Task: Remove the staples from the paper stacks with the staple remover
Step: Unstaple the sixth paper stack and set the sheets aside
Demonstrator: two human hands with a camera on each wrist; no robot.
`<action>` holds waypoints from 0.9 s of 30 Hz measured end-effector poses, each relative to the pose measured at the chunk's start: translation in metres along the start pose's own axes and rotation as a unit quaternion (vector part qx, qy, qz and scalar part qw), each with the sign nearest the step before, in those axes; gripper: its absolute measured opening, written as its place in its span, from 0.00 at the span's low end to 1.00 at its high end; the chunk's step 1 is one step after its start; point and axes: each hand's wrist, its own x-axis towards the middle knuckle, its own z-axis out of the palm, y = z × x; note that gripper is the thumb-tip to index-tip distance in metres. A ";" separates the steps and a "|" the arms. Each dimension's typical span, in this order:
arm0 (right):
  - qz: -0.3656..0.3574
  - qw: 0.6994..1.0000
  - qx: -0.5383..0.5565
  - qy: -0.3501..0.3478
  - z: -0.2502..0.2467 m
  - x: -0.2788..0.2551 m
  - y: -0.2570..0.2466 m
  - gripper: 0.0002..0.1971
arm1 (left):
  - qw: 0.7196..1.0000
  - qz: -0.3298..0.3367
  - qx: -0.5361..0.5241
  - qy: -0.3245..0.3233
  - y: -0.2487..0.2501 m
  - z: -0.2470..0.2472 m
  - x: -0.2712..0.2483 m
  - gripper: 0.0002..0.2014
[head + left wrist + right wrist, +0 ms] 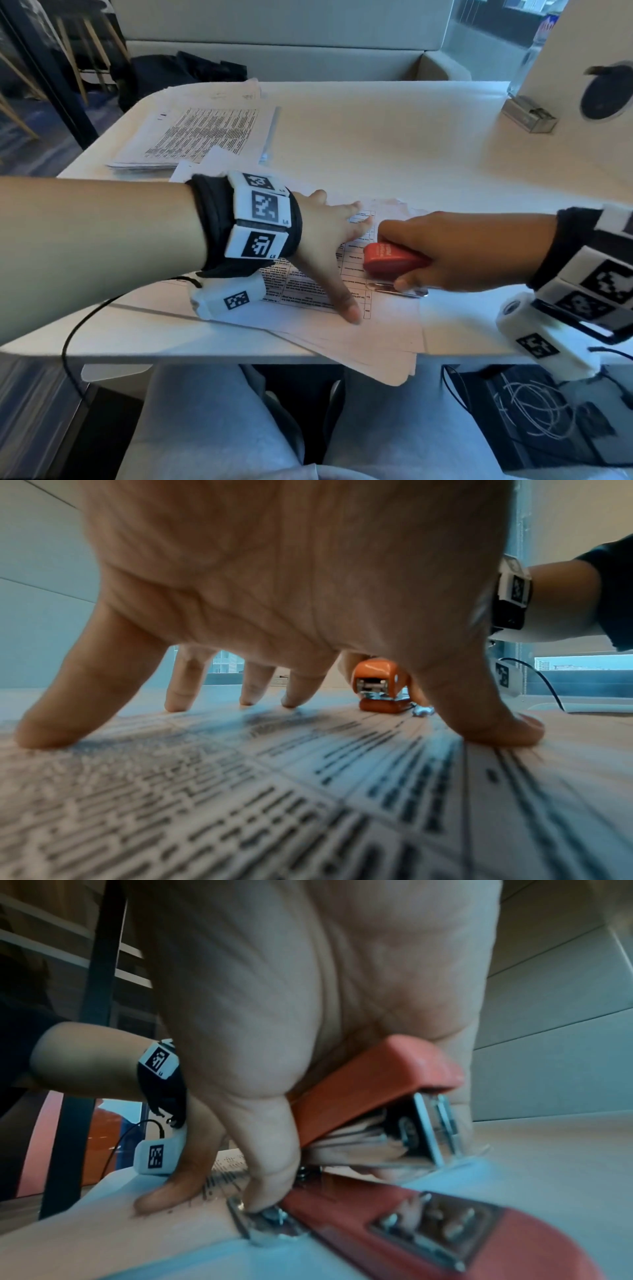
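A printed paper stack (342, 329) lies at the table's near edge, with one corner hanging over it. My left hand (325, 236) is spread on it, and its straight fingers (178, 696) and thumb (496, 731) press the sheets (308, 791) flat. My right hand (455, 250) grips the orange staple remover (390, 258), a stapler-shaped tool, just right of the left fingers. Its orange top (369, 1074) is in my palm and its base (428, 1231) is low over the paper. My thumb (270, 1185) touches a metal tab (260, 1223) at the sheet's edge. No staple is visible.
A second printed stack (191, 137) lies at the back left. A small metal box (529, 114) and a white upright panel (582, 51) stand at the back right beside a bottle (537, 44). A black cable (68, 342) hangs off the near edge.
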 end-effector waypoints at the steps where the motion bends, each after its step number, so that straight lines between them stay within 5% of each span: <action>1: 0.004 1.000 -0.003 -0.007 0.000 -0.002 0.001 0.12 | 1.000 0.000 -0.003 -0.001 0.000 0.000 -0.001 0.67; 14: -0.015 1.000 -0.001 -0.016 0.005 0.000 -0.010 0.12 | 0.999 0.027 0.018 0.022 0.005 -0.001 -0.004 0.55; 19: -0.059 0.994 -0.082 0.046 0.005 0.001 -0.012 0.15 | 0.997 0.042 -0.052 0.041 0.006 0.001 -0.002 0.55; 23: 0.001 1.000 -0.008 -0.016 0.004 0.004 -0.014 0.17 | 0.994 0.053 -0.084 0.052 0.008 0.002 -0.004 0.51; 27: -0.020 0.999 -0.035 0.013 0.008 0.007 -0.014 0.20 | 0.990 0.063 -0.106 0.064 0.006 0.005 -0.005 0.45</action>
